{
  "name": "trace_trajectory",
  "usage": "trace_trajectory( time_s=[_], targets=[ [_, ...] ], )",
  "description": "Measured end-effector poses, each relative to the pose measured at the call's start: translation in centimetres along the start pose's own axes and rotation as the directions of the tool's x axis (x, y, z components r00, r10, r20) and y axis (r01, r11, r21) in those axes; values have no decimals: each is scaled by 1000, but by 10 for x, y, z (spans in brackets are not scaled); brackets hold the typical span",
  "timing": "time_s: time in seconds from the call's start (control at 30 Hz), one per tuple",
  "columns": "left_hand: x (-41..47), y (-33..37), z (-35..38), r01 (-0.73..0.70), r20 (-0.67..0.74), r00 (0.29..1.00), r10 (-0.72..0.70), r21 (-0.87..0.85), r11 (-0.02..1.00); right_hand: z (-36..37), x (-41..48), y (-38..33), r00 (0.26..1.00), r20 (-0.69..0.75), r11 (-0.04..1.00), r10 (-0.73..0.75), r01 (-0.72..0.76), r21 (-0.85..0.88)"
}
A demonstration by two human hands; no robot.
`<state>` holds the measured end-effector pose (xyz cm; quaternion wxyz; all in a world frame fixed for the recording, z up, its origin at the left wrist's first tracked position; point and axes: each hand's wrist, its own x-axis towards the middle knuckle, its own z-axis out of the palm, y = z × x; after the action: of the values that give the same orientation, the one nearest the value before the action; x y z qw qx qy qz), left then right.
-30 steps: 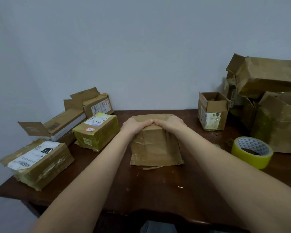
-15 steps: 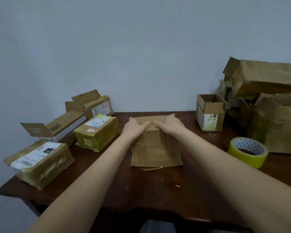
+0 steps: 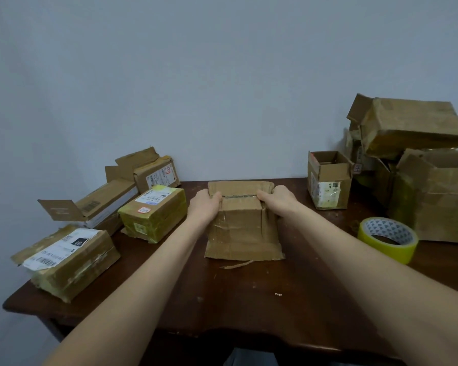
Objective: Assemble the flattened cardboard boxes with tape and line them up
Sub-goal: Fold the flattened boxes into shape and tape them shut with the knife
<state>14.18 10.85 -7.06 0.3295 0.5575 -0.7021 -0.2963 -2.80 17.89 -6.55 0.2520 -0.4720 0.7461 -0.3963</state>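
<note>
dark wooden tabletop (image 3: 249,299) against a pale wall. taped boxes (image 3: 72,262) sit left. the left hand (image 3: 204,204) grips the creased box (image 3: 242,228) at mid-table, as does the right hand (image 3: 275,200), fingers curled over its far top edge, tips seemingly tucked inside. squeezed, the limp, worn cardboard could buckle or tear. glossy yellow tape roll (image 3: 388,239) waits right.

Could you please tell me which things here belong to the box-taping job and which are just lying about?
Job: middle box, held at its top by left hand and right hand; yellow tape roll; open small box; taped boxes at left; box pile at right.
Lying about: torn cardboard strip before the middle box; white crumb on the table.
</note>
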Motion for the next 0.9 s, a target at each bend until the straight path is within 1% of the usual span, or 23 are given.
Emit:
trace_trajectory(
  time_s=[0.03,0.07,0.1,0.17,0.2,0.23,0.3,0.37,0.43,0.47,0.5,0.53,0.57,0.6,0.67,0.7,0.77,0.8,0.87,0.9],
  targets=[
    [0,6,-2,-62,-51,997,61,-30,998,-2,2,-3,999,-40,999,-26,28,44],
    [0,12,-5,-111,-88,991,101,-113,987,-3,4,-8,995,-89,993,-47,56,102],
    [-1,18,-9,-149,-109,986,126,-238,960,-5,6,-11,990,-125,980,-63,85,178],
    [-5,28,-14,-169,-109,985,132,-490,855,-11,8,-15,985,-133,929,-106,146,340],
    [-7,30,-15,-167,-116,986,123,-554,816,-14,7,-14,984,-118,899,-133,170,403],
    [-8,32,-16,-176,-132,984,121,-566,805,-18,8,-13,982,-99,871,-163,190,453],
    [-14,29,-16,-197,-169,978,122,-566,801,-22,5,-6,984,-36,837,-173,166,521],
    [-16,14,-12,-209,-192,974,122,-543,813,-18,2,1,996,10,838,-90,70,541],
    [-21,-11,-2,-219,-154,974,167,-435,873,-7,2,15,999,-45,860,28,-1,510],
    [-25,-23,5,-217,-116,976,186,-375,901,-1,4,23,995,-79,870,61,-14,493],
    [-29,-33,12,-214,-87,977,196,-351,912,4,4,30,993,-94,869,75,-19,494],
    [-33,-38,16,-201,-85,980,182,-380,903,7,4,33,992,-96,863,77,-19,506],
    [-34,-36,15,-175,-102,984,145,-449,876,7,5,34,993,-86,852,77,-21,524],
    [-32,-33,13,-134,-129,989,78,-522,843,6,4,32,995,-70,850,65,-18,527],
    [-22,-24,4,-43,-138,989,-48,-589,807,1,4,26,999,-43,865,9,13,501],
    [-16,-23,1,-35,-127,991,-54,-609,792,0,5,24,999,-47,871,-21,42,489],
    [-11,-20,0,-61,-106,994,-8,-632,773,1,4,24,995,-88,899,-47,80,430],
    [-12,-21,1,-91,-118,993,26,-593,800,3,3,26,993,-110,920,-38,78,384],
    [-17,-28,6,-168,-162,980,114,-373,912,6,-1,33,995,-96,953,-3,32,300],
    [-21,-34,8,-194,-175,973,151,-268,944,6,-2,37,998,-56,963,6,9,271]
  ],
)
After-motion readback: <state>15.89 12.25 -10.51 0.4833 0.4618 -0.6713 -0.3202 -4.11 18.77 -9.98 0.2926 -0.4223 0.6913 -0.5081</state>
